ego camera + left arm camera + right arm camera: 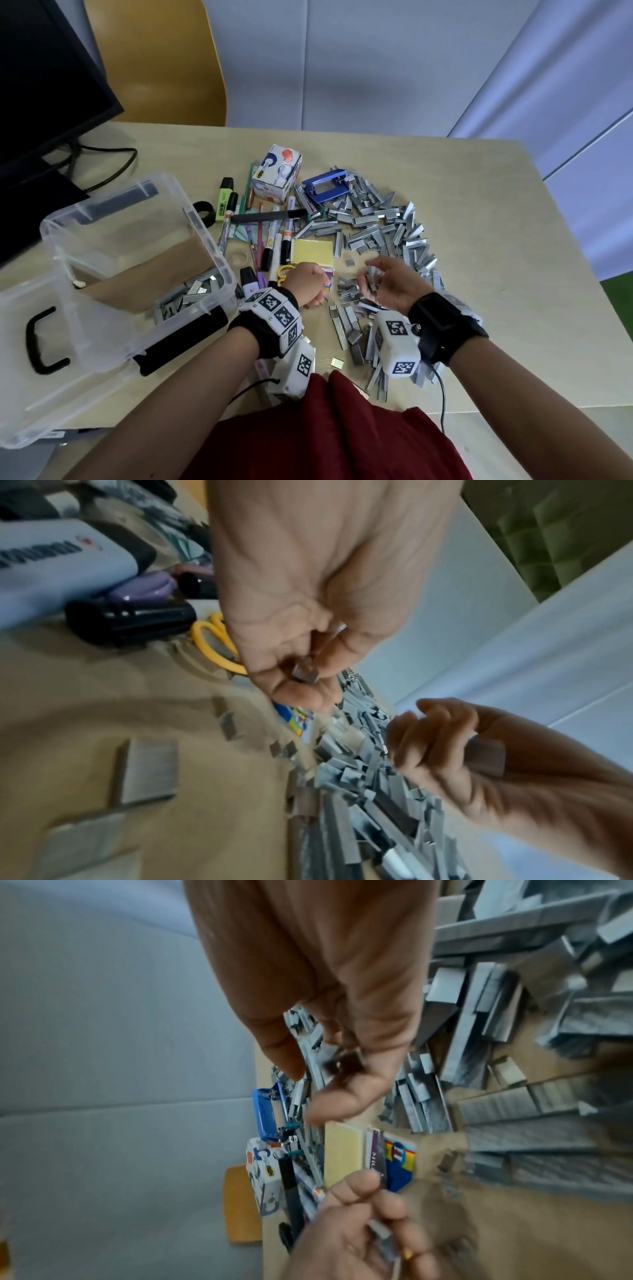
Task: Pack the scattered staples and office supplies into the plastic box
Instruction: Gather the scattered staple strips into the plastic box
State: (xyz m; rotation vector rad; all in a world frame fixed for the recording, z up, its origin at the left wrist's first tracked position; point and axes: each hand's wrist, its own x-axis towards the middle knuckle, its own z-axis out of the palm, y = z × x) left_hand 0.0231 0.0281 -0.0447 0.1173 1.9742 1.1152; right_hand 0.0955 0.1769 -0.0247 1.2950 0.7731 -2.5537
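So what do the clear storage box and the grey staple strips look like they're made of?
The clear storage box looks like glossy transparent plastic: the table shows through its walls. The grey staple strips look like bright metal, silvery with sharp glints, though I can't confirm that from the look alone.

Your table (445,192) is pale wood and fills the middle of the head view, lit softly and evenly. Behind it, across the top of the frame, stand grey-white wall panels (342,61), with a mustard-yellow chair (164,61) at upper left. A black monitor (37,75) fills the upper-left corner, its cables (113,161) looping below it.
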